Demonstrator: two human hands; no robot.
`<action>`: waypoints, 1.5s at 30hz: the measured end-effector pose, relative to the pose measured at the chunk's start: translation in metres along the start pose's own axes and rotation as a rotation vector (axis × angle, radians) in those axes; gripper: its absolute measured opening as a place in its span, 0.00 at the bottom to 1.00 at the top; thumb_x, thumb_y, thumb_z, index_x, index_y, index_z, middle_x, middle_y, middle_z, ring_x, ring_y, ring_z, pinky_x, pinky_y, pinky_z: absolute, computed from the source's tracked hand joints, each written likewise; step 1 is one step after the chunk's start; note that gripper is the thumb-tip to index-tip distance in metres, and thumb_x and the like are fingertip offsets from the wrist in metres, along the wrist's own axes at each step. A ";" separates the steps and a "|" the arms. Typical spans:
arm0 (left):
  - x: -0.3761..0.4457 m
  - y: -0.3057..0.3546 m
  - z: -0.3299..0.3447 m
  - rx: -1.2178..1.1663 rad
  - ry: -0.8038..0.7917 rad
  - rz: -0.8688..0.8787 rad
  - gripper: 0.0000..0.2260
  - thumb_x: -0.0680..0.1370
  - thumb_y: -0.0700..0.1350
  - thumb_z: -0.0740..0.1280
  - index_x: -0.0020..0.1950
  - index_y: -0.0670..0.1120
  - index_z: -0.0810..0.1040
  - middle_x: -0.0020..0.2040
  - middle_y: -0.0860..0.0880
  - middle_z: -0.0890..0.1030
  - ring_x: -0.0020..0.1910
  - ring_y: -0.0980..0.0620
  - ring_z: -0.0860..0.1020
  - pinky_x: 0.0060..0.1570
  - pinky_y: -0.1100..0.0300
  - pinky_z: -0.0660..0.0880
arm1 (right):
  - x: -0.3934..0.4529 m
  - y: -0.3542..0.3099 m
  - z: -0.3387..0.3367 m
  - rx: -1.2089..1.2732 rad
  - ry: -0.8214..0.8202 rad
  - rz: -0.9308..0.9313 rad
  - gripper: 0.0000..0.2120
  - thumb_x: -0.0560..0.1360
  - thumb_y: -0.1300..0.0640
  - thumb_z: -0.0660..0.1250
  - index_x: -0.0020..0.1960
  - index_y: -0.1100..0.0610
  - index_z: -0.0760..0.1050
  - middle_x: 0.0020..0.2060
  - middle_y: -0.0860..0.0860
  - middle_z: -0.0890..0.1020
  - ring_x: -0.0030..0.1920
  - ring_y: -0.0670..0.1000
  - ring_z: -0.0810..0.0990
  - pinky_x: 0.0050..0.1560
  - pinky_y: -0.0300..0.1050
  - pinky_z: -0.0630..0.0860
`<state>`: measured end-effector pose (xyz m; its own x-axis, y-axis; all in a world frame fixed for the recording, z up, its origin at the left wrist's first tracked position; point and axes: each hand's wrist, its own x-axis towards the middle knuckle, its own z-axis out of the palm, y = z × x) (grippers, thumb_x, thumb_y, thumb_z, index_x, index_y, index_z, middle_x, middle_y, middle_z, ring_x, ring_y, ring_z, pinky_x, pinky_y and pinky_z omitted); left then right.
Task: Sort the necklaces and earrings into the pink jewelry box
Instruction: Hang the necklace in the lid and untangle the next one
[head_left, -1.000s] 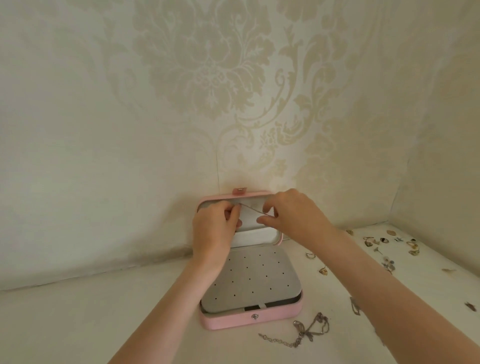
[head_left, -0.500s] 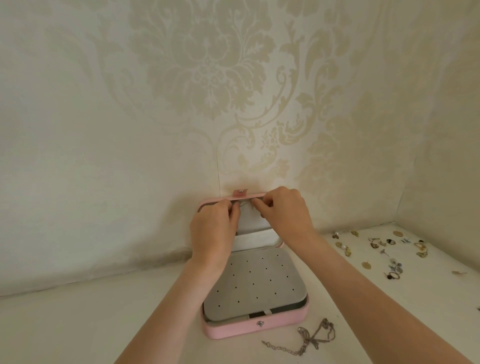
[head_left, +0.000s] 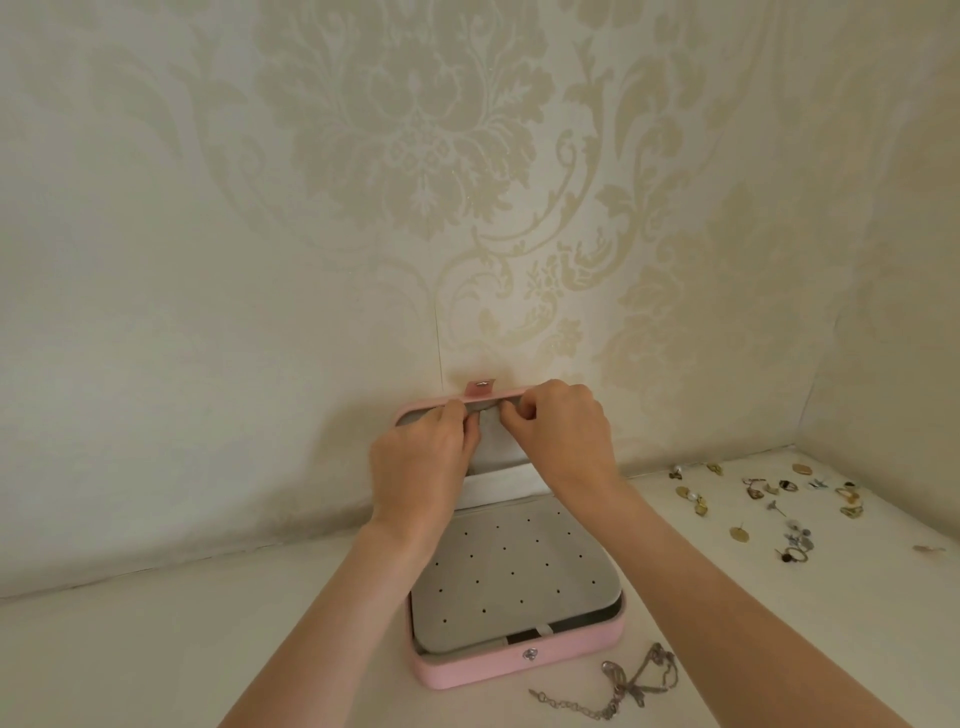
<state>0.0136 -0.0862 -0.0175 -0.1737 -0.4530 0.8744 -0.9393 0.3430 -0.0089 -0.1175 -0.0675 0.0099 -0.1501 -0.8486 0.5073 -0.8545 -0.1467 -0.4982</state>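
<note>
Your pink jewelry box (head_left: 519, 662) stands open against the counter's back edge, lid upright, its grey perforated insert (head_left: 514, 577) lying flat. A silver chain necklace (head_left: 618, 688) lies just right of its front corner; small gold and silver earrings (head_left: 769, 506) scatter toward the counter's right edge.

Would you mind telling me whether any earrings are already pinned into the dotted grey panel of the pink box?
No, the grey panel in the pink box shows only bare holes, while the earrings lie scattered on the table to its right.
</note>
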 end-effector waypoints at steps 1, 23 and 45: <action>0.001 0.002 -0.001 0.028 0.002 0.006 0.14 0.73 0.45 0.64 0.27 0.46 0.73 0.19 0.51 0.71 0.18 0.52 0.70 0.20 0.67 0.55 | 0.000 -0.001 -0.001 -0.004 -0.008 0.002 0.23 0.75 0.55 0.62 0.24 0.56 0.59 0.20 0.50 0.61 0.22 0.50 0.58 0.25 0.41 0.57; -0.020 0.006 -0.002 -0.585 -0.154 -0.175 0.04 0.72 0.43 0.71 0.46 0.46 0.84 0.33 0.56 0.75 0.29 0.58 0.71 0.30 0.66 0.68 | -0.013 0.019 0.001 0.151 -0.127 -0.201 0.09 0.76 0.53 0.65 0.40 0.57 0.78 0.28 0.42 0.67 0.29 0.43 0.66 0.35 0.40 0.65; -0.011 0.002 -0.010 -0.152 0.033 -0.022 0.07 0.73 0.47 0.65 0.36 0.47 0.78 0.29 0.53 0.77 0.24 0.53 0.73 0.19 0.65 0.61 | -0.010 0.010 0.014 0.200 -0.075 0.175 0.15 0.74 0.52 0.67 0.36 0.63 0.78 0.29 0.56 0.78 0.30 0.52 0.72 0.34 0.43 0.69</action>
<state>0.0166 -0.0723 -0.0223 -0.1416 -0.4350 0.8892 -0.8867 0.4551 0.0815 -0.1173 -0.0680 -0.0102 -0.2433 -0.9038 0.3520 -0.7026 -0.0859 -0.7063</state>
